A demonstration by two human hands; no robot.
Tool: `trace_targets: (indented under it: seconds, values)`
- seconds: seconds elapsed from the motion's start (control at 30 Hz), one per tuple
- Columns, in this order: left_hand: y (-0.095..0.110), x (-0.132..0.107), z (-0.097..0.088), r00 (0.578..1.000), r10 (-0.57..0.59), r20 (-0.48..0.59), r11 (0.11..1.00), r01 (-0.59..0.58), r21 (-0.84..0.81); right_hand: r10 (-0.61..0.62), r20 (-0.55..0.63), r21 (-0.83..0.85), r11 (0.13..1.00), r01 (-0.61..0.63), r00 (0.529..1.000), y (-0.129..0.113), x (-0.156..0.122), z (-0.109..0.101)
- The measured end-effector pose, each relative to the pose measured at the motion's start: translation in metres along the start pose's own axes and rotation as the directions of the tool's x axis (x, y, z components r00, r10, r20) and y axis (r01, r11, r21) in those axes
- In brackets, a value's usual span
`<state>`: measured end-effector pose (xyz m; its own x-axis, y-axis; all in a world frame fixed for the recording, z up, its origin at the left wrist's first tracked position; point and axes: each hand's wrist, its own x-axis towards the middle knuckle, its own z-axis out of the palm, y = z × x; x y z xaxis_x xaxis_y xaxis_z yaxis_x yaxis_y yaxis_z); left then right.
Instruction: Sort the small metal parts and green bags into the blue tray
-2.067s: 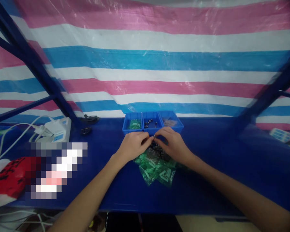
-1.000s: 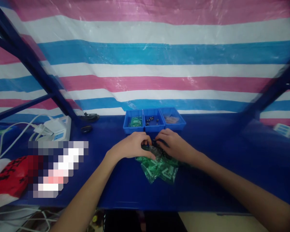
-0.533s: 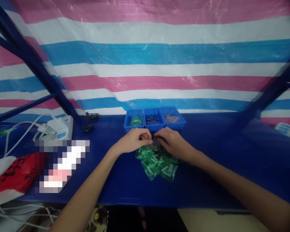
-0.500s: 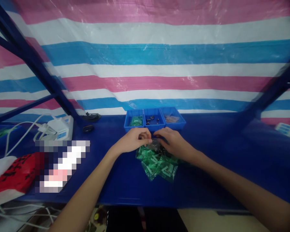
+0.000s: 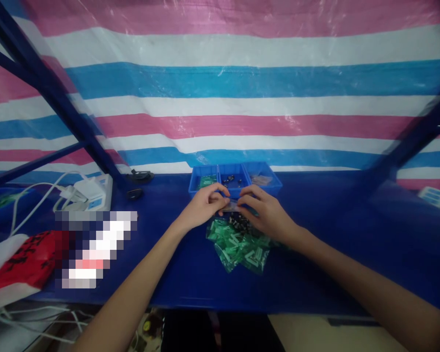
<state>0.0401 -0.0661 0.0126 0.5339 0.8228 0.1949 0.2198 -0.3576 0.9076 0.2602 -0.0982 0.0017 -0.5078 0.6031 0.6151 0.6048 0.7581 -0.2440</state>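
Note:
Between my two hands is a small clear plastic bag (image 5: 230, 206), pinched at both ends. The fingertips of my left hand (image 5: 206, 204) close on its left end, and those of my right hand (image 5: 266, 210) grip its right end. What lies inside the bag is too small to make out. Just below, a pile of green packets (image 5: 238, 244) with pale strips in them rests on the blue table. Small dark and metallic pieces (image 5: 240, 222) lie at the top of that pile, partly hidden by my right hand.
Three joined blue trays (image 5: 234, 183) stand behind my hands, holding green packets, small dark parts and clear bags. A white power strip (image 5: 102, 193) with cables sits at the left, near a red and white bag (image 5: 25, 261). Dark small items (image 5: 134, 194) lie by the frame post.
Both hands have lifted slightly away from the pile with the clear bag. The bag now lies flatter between them, and more of the dark pieces beneath show.

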Motion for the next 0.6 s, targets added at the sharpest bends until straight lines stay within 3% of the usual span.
trace_targets:
  seconds: [0.17, 0.33, 0.47, 0.6]
  values:
    - [0.0062, 0.0001, 0.0025, 0.999, 0.035, -0.008, 0.997, -0.034, 0.071, 0.133, -0.02, 0.13, 0.983, -0.129, 0.991, -0.0025, 0.0051, -0.0043]
    - [0.0057, -0.0018, 0.0039, 0.998, 0.059, -0.019, 0.993, -0.056, 0.102, 0.347, 0.021, 0.339, 0.88, -0.333, 0.937, 0.0018, 0.0086, -0.0066]
    - [0.002, -0.0031, 0.0059, 0.996, 0.08, -0.029, 0.96, -0.069, 0.271, 0.373, 0.104, 0.442, 0.813, -0.379, 0.922, 0.0042, 0.0087, -0.0077]
    - [-0.0014, -0.0037, 0.0089, 0.993, 0.111, -0.045, 0.934, -0.089, 0.347, 0.372, 0.109, 0.485, 0.79, -0.376, 0.922, 0.0055, 0.0082, -0.0073]
